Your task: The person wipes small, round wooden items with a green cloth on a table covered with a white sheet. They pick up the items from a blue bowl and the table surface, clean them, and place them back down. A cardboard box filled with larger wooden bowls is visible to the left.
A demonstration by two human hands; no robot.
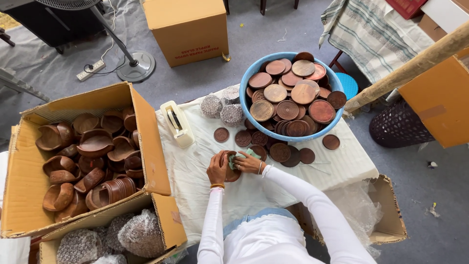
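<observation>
Your left hand (217,168) cups a brown wooden disc (229,171) near the table's (205,161) front edge, fingers curled round its rim. Your right hand (248,162) presses a green cloth (243,157) onto the disc, fingers closed on the cloth. It looks like wiping, one piece at a time.

Most seems left to do: the blue basin (249,110) at the far edge is heaped with discs, more than twenty showing, and about ten lie loose on the table beside it. Three bubble-wrapped bundles (222,107) sit by the basin's left side, next to one tape dispenser (177,123).

Off the left edge, one open box (146,122) holds wooden bowls, too jumbled to count. A second box (166,220) below it holds wrapped pieces; four show.
</observation>
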